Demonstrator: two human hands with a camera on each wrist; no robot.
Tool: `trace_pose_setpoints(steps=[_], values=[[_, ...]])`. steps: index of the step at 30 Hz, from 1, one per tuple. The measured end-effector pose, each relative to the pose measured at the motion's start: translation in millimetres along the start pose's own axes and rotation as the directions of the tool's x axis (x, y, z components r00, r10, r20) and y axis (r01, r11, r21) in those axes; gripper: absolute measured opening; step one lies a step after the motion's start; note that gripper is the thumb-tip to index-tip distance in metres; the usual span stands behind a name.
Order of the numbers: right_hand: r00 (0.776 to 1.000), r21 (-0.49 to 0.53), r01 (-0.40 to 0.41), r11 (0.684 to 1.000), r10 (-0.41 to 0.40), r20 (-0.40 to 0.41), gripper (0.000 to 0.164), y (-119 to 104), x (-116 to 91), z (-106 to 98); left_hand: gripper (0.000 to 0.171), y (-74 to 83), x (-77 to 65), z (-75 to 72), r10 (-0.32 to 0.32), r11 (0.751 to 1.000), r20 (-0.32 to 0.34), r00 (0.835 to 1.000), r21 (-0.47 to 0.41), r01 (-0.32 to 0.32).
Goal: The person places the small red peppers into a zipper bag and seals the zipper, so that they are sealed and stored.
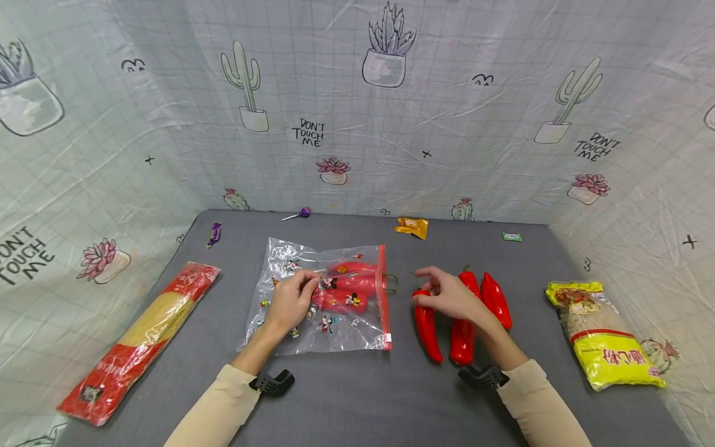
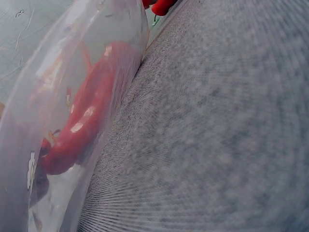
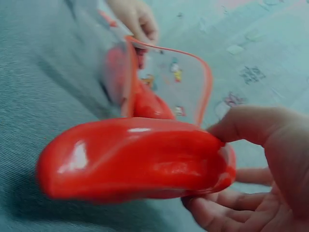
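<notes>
A clear zip bag (image 1: 335, 338) with cartoon figures and a red zip edge lies on the table, several long red peppers (image 1: 357, 284) inside. Their green stems poke out past its right-hand mouth. My left hand (image 1: 289, 303) pinches the bag's upper film over the pepper tips. In the right wrist view the bag's mouth (image 3: 207, 82) gapes. Just right of the bag, my right hand (image 1: 447, 295) grips a red pepper (image 1: 427, 332) by its stem end, thumb on one side and fingers on the other. Two more red peppers (image 1: 463, 338) (image 1: 495, 301) lie under and beyond the right forearm.
Left of the bag lies a red pack of noodles (image 1: 139, 338); at far right, a yellow pack of pasta (image 1: 606, 335). Along the back are a purple candy (image 1: 215, 234), a lollipop (image 1: 304, 212), an orange-yellow packet (image 1: 412, 227) and a small green packet (image 1: 511, 236). A printed curtain (image 1: 357, 124) encloses the table.
</notes>
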State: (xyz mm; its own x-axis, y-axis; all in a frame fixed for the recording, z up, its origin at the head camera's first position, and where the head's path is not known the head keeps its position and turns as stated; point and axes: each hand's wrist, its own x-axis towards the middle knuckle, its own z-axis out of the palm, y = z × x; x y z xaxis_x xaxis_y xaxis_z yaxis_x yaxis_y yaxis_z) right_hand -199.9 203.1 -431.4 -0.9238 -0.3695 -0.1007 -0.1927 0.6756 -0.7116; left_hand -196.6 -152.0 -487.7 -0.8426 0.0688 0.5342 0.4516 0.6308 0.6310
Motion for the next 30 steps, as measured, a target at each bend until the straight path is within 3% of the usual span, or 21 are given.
trace_pose_setpoints(steps=[3,11,19,26,30], values=[[0.998,0.119,-0.012,0.993,0.02,-0.066,0.06,1.9,-2.5,-9.8,0.008,-0.2,0.1,0.2,0.007,1.0,-0.005,1.0,0.003,-0.007],[0.975,0.229,-0.014,0.973,0.064,-0.212,0.04,2.4,-7.9,-15.5,0.007,-0.9,1.0,0.4,0.022,1.0,-0.011,1.0,-0.004,-0.022],[0.97,0.326,0.014,0.945,0.066,-0.234,0.044,-6.1,-8.8,2.2,0.008,-1.8,0.6,0.3,0.024,1.0,-0.006,1.0,0.003,-0.024],[0.93,0.456,0.005,0.89,0.163,-0.33,0.042,-10.5,-7.9,16.2,0.01,-1.0,1.1,0.3,0.016,1.0,0.007,1.0,0.005,-0.016],[0.954,0.478,0.009,0.878,0.135,-0.266,0.043,-15.7,-11.2,35.7,0.009,-1.1,1.1,0.3,0.02,1.0,-0.002,1.0,0.005,-0.02]])
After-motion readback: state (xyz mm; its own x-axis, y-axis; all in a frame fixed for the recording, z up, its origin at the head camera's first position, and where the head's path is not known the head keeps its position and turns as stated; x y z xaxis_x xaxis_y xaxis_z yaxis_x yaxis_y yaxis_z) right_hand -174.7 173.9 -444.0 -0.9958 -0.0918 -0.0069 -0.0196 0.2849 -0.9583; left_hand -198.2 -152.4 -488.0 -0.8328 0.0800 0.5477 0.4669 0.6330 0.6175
